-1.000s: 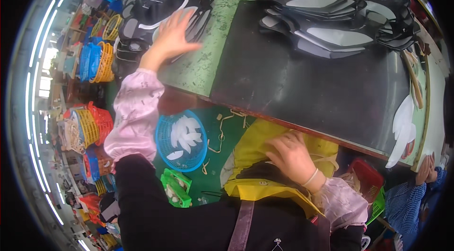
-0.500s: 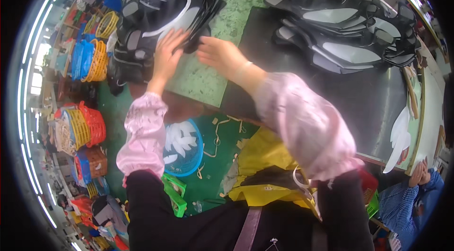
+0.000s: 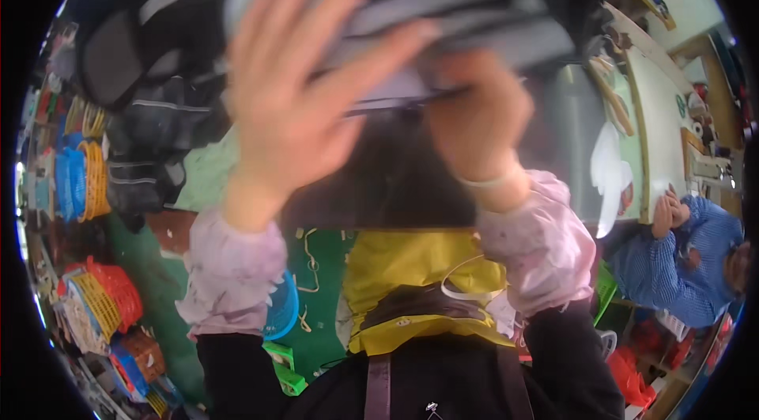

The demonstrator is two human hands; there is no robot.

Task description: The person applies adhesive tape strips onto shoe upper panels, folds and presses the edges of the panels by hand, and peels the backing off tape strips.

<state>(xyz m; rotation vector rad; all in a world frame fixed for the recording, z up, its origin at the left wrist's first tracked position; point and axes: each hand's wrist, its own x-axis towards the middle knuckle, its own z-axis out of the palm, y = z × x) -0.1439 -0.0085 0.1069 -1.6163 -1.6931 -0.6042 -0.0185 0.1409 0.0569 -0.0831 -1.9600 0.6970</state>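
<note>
A stack of black pieces with light grey panels, which look like shoe uppers, is held up close in front of me, blurred by motion. My left hand lies over its left side with fingers stretched and spread. My right hand is curled round the near right edge of the stack; its fingertips are partly hidden. Beneath is the black tabletop. More black pieces with grey stripes lie at the left, next to the pale green board.
A yellow cloth hangs at the table's near edge. White flat pieces lie at the right edge. A person in blue sits at the right. On the green floor stand a blue basin and, farther left, several baskets.
Both hands have risen and come closer, the right one moving rightward. The stack is now lifted between them, where before the hands were at the left pile. My view has shifted to the right.
</note>
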